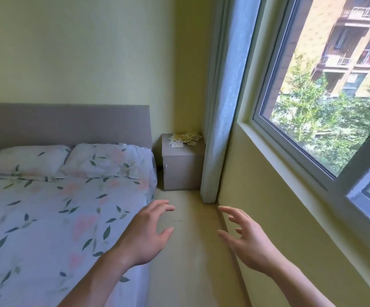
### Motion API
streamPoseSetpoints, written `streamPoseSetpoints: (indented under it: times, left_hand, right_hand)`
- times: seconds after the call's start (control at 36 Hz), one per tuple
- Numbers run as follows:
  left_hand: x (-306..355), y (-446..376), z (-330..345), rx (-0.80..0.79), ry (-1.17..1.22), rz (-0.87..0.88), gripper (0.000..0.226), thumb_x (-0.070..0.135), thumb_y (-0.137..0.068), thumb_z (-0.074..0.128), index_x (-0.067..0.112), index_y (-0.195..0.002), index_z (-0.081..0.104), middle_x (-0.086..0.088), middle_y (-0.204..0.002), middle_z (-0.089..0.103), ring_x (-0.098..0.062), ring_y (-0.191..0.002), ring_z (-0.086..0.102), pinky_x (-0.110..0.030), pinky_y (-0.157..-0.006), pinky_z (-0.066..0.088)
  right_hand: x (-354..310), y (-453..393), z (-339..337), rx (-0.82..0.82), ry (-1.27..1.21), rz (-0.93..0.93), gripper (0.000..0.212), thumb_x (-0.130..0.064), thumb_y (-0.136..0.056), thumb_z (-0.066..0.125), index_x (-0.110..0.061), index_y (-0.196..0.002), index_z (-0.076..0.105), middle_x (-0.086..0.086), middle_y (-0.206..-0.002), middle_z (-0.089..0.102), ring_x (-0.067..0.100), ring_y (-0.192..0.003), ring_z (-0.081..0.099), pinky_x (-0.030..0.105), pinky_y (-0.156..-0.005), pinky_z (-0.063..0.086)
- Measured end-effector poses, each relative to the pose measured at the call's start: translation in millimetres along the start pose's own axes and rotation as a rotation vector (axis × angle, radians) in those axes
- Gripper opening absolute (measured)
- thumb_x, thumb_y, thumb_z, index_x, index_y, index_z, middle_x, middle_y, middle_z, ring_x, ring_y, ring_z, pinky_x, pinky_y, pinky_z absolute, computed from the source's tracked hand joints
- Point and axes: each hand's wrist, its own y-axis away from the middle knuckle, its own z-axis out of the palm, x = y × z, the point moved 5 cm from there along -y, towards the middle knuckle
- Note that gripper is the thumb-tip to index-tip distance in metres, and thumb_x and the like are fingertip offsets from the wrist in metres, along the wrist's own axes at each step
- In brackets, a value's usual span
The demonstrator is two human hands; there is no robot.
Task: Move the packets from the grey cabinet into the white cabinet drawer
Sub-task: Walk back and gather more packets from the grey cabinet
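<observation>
Both held out over the beige floor, left hand and right hand, fingers spread and relaxed, gripping nothing. Heaped atop the small grey bedside cabinet in the far corner, well apart: yellowish paper packets, beside the floral-sheeted bed

Yellowish packets heaped atop grey cabinet

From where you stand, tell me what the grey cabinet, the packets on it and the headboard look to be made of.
Cabinet: likely laminated board, matte grey, with flat faces and sharp edges. Packets: thin paper or foil sachets, pale yellow and white, crumpled in a loose pile; too small to be sure. Headboard: seems fabric-covered, dull grey without shine.
</observation>
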Motion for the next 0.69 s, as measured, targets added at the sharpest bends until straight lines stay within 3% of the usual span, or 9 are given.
streamPoseSetpoints:
  times: [0.19, 0.33, 0.42, 0.5, 0.58, 0.69]
  left_hand:
    - [-24.2, -120.7, -1.1, -0.007, -0.032, -0.012, 0.041, 0.037, -0.094, 0.061, 0.041, -0.134, 0.051, 0.028, -0.145, 0.036, 0.003, -0.135, 0.038, -0.013, -0.108, 0.026]
    - [-44.5, -219.2, -0.1, -0.015, -0.05, -0.028, 0.041, 0.038, -0.094, 0.061, 0.041, -0.133, 0.05, 0.029, -0.147, 0.034, 0.002, -0.137, 0.036, -0.018, -0.113, 0.027]
    - [-57.1, -274.2, -7.3, -0.01, -0.052, -0.07, 0.041, 0.037, -0.095, 0.062, 0.04, -0.134, 0.051, 0.03, -0.145, 0.034, 0.006, -0.134, 0.035, -0.01, -0.108, 0.023]
    - [-70.1, -324.4, -19.5, 0.022, -0.055, -0.095, 0.04, 0.036, -0.095, 0.062, 0.04, -0.133, 0.051, 0.033, -0.14, 0.034, 0.013, -0.126, 0.035, -0.005, -0.104, 0.021]
    - [-89.4, -367.3, -31.2, 0.044, -0.048, -0.138, 0.039, 0.036, -0.095, 0.062, 0.041, -0.132, 0.051, 0.034, -0.139, 0.033, 0.011, -0.126, 0.037, -0.012, -0.107, 0.027]
    - [-122.0, -408.3, -43.3, 0.069, -0.032, -0.205, 0.039, 0.037, -0.097, 0.061, 0.043, -0.133, 0.049, 0.036, -0.14, 0.032, 0.014, -0.127, 0.032, -0.007, -0.102, 0.021]
  right_hand:
    - [28.1, -132.3, -7.5, -0.017, -0.025, -0.033, 0.053, -0.037, -0.091, 0.068, -0.044, -0.139, 0.047, -0.031, -0.138, 0.046, -0.011, -0.127, 0.044, 0.023, -0.112, 0.039]
    - [53.1, -238.2, -18.9, -0.032, -0.033, -0.053, 0.053, -0.036, -0.091, 0.069, -0.042, -0.139, 0.048, -0.031, -0.136, 0.047, -0.011, -0.124, 0.047, 0.018, -0.109, 0.039]
    - [65.0, -303.9, -26.9, -0.055, -0.061, -0.04, 0.053, -0.034, -0.091, 0.07, -0.043, -0.138, 0.049, -0.029, -0.135, 0.048, -0.011, -0.121, 0.048, 0.015, -0.107, 0.038]
    - [67.8, -371.4, -32.6, -0.095, -0.074, -0.071, 0.052, -0.033, -0.09, 0.071, -0.042, -0.138, 0.05, -0.03, -0.135, 0.048, -0.015, -0.121, 0.046, 0.02, -0.11, 0.039]
    - [65.2, -438.2, -34.9, -0.118, -0.061, -0.088, 0.054, -0.034, -0.09, 0.071, -0.038, -0.14, 0.05, -0.027, -0.136, 0.047, -0.007, -0.125, 0.048, 0.024, -0.111, 0.04]
    - [51.8, -510.9, -26.3, -0.163, -0.056, -0.132, 0.055, -0.035, -0.09, 0.07, -0.036, -0.141, 0.05, -0.026, -0.136, 0.047, -0.005, -0.127, 0.047, 0.026, -0.113, 0.039]
